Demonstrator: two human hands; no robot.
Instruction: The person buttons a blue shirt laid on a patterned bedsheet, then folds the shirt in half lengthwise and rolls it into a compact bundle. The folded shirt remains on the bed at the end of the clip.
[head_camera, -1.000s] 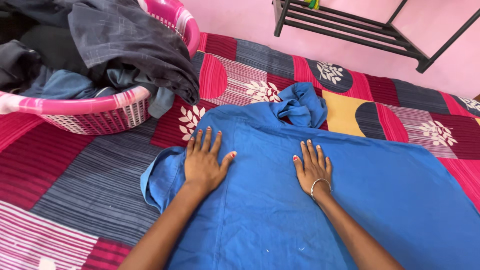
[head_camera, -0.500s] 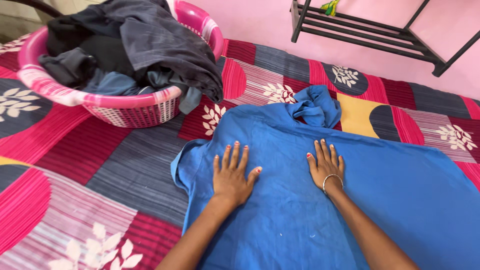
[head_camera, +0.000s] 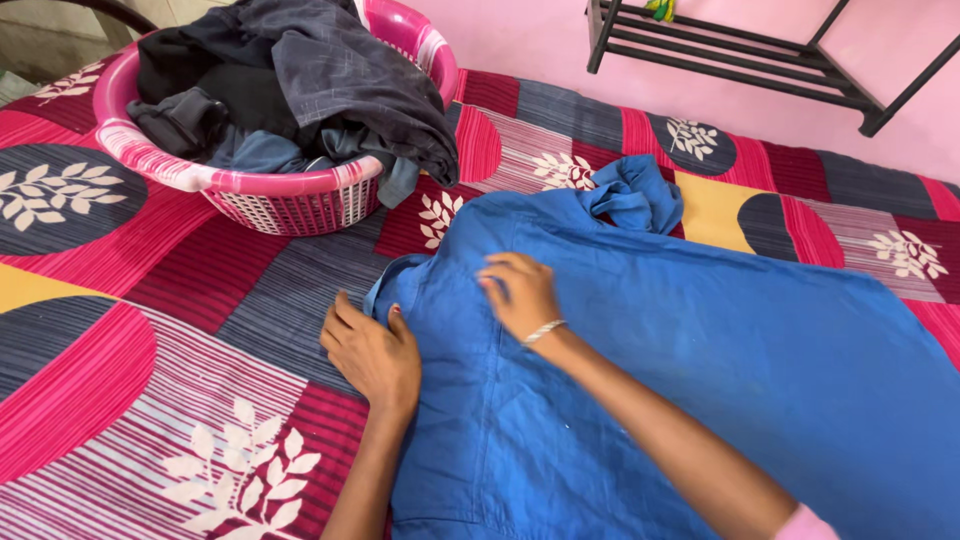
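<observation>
We note a pink laundry basket (head_camera: 270, 195) on the patterned bedspread (head_camera: 120, 330), heaped with dark clothes (head_camera: 300, 80). The blue garment (head_camera: 700, 350) lies spread flat beside it, one end bunched near the top. Earlier both palms lay flat, fingers spread; now the left hand (head_camera: 370, 350) curls over the garment's left edge, and the right hand (head_camera: 520, 295) presses down with fingers drawn together. We cannot tell whether the left fingers pinch cloth. The black rack (head_camera: 760, 60) is cut off above.
</observation>
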